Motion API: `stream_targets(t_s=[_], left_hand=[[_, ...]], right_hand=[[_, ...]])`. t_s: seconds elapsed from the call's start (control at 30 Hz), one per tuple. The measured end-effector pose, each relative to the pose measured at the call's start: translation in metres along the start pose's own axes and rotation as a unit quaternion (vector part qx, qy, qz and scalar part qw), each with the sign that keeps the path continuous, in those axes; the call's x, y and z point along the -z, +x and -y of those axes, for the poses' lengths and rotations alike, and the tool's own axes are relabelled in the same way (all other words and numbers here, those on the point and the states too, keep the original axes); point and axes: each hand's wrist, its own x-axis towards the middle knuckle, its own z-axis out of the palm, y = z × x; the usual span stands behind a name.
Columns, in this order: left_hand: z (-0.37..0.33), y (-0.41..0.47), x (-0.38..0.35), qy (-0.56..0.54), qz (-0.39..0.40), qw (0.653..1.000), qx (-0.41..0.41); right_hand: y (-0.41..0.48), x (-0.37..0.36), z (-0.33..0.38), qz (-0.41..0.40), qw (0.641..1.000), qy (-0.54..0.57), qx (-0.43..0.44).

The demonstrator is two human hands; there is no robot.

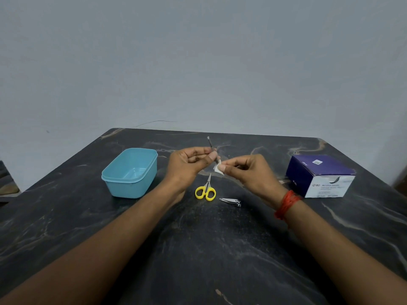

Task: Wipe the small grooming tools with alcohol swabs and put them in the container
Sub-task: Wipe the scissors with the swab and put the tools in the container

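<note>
My left hand (187, 164) pinches a thin dark metal tool (210, 144) that points up and away, above the table. My right hand (248, 170) pinches a small white alcohol swab (218, 168) against the tool's lower end. Below the hands, small scissors (206, 190) with yellow handles lie on the table. A silver nail clipper (231, 201) lies just right of them. An open light-blue plastic container (130, 172) stands to the left with nothing inside.
A blue and white box of alcohol swabs (319, 176) stands at the right. The dark marble-patterned table (198, 249) ends at a plain grey wall behind. A red thread band circles my right wrist.
</note>
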Motion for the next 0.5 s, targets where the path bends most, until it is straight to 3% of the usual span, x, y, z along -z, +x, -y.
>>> stream_targets(t_s=[0.27, 0.5], left_hand=[[-0.0019, 0.0012, 0.0015, -0.022, -0.015, 1.0, 0.007], [-0.0005, -0.0021, -0.0049, -0.018, 0.001, 1.0, 0.001]], right_hand=[[0.0005, 0.0004, -0.0016, 0.019, 0.998, -0.066, 0.011], [0.0017, 0.0011, -0.0032, -0.019, 0.998, -0.06, 0.026]])
